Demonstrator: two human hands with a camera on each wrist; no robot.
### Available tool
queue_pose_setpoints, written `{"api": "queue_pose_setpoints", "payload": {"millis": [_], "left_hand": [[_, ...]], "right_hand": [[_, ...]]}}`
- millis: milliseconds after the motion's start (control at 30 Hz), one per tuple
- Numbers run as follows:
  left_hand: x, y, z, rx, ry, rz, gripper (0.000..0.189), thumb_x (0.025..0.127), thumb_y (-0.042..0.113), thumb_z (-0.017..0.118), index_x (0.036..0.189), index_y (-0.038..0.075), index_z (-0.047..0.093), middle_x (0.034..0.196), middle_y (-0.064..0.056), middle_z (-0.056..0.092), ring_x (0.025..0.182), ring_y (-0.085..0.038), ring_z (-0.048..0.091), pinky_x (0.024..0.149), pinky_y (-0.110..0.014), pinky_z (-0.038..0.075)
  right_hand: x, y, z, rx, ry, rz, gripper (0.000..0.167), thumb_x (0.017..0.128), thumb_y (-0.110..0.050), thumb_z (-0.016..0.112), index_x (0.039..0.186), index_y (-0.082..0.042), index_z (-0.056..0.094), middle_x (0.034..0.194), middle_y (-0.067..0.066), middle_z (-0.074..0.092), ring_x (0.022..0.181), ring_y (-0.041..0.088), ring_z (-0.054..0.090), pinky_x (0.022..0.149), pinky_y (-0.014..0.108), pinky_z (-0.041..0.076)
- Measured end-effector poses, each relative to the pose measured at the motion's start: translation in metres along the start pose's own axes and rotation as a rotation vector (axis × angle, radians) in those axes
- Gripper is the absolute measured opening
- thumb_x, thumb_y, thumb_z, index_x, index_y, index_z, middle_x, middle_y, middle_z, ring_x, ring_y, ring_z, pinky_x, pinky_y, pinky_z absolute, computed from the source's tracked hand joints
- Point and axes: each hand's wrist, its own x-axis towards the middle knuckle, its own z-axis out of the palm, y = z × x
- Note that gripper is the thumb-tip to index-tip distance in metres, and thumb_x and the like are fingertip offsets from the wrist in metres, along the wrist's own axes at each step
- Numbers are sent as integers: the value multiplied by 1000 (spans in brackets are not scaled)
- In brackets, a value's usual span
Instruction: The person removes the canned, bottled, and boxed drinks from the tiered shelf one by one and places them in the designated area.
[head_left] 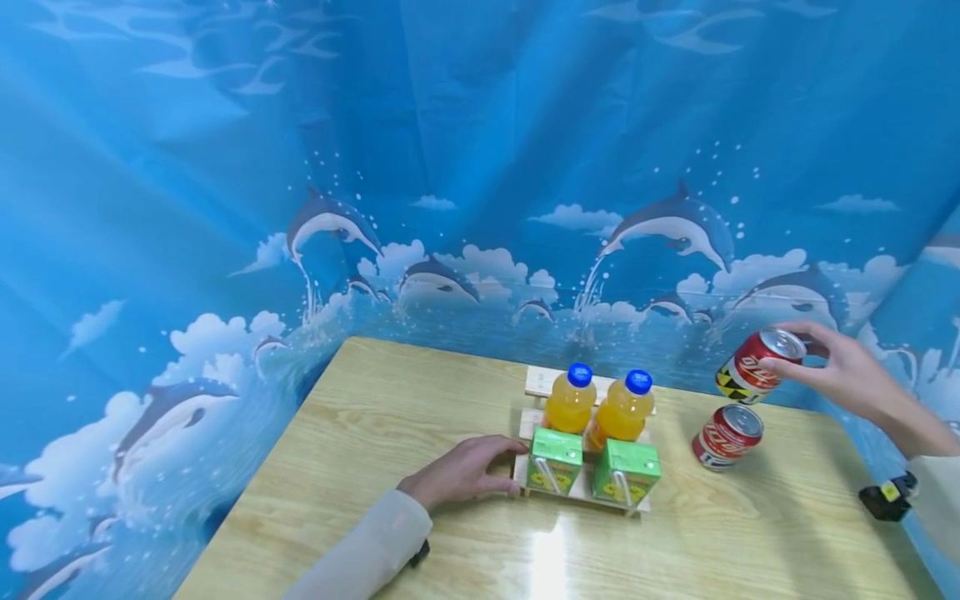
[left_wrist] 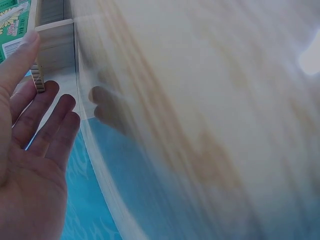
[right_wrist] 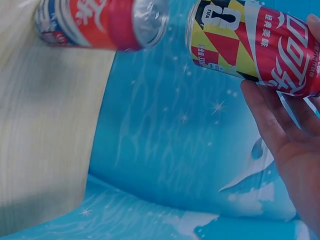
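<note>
My right hand (head_left: 851,371) grips a red cola can (head_left: 757,362) with a yellow and black pattern, tilted in the air. Just below it, a second red cola can (head_left: 727,437) is upright on the table. The right wrist view shows the held can (right_wrist: 250,42) apart from the other can (right_wrist: 100,22). My left hand (head_left: 465,475) lies at the left end of a stepped wooden rack (head_left: 542,381), thumb and fingertips touching its side, fingers loosely extended. On the rack are two orange drink bottles (head_left: 568,406) behind two green juice boxes (head_left: 555,460).
The wooden table (head_left: 390,417) ends at the back against a blue dolphin-print curtain (head_left: 480,167). The right table edge (right_wrist: 102,120) shows in the right wrist view. White straws cling to the fronts of the green boxes.
</note>
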Motion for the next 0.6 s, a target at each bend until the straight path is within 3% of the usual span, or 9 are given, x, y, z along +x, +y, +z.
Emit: {"api": "queue_pose_setpoints", "payload": {"millis": [600], "left_hand": [[0,-1,0,-6,-9,-4,69,96,59,75,156,30,57,159,11,59,149,-13,55,127,-41,47]], "right_hand": [[-28,39,4,-64,112,73,86,107,-38,71,158,18,30,143,48,39,121,69,43,77,78,53]]}}
